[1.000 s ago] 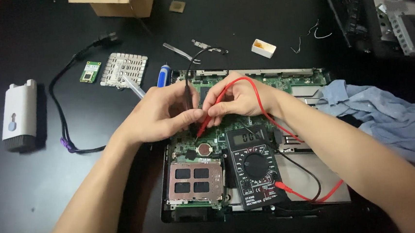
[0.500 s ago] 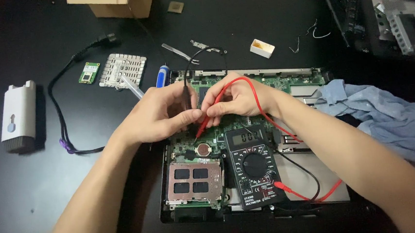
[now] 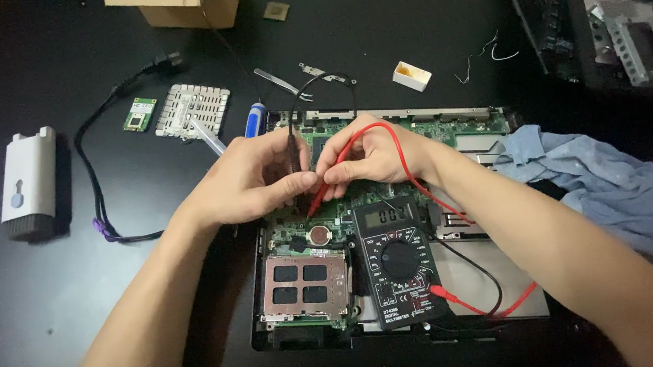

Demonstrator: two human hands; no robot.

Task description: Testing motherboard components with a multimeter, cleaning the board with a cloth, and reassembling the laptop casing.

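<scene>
Left hand (image 3: 254, 182) is pinched shut on the black probe (image 3: 292, 149), held upright; right hand (image 3: 367, 161) is closed on the red probe (image 3: 325, 187), slanted down. Hands are kept touching, likely so both tips stay steady on close points of the green circuit board (image 3: 445, 129) in the opened laptop. The meter (image 3: 399, 263) is laid on the board just below, screen facing up for reading. Screwdriver (image 3: 258, 119), heatsink (image 3: 193, 111) and blue cloth (image 3: 602, 179) are parked around.

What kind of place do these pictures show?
Most likely an electronics repair bench. An opened laptop with its green circuit board bare lies on a black table, a black multimeter rests on it, and loose parts such as a small network card lie around.
</scene>
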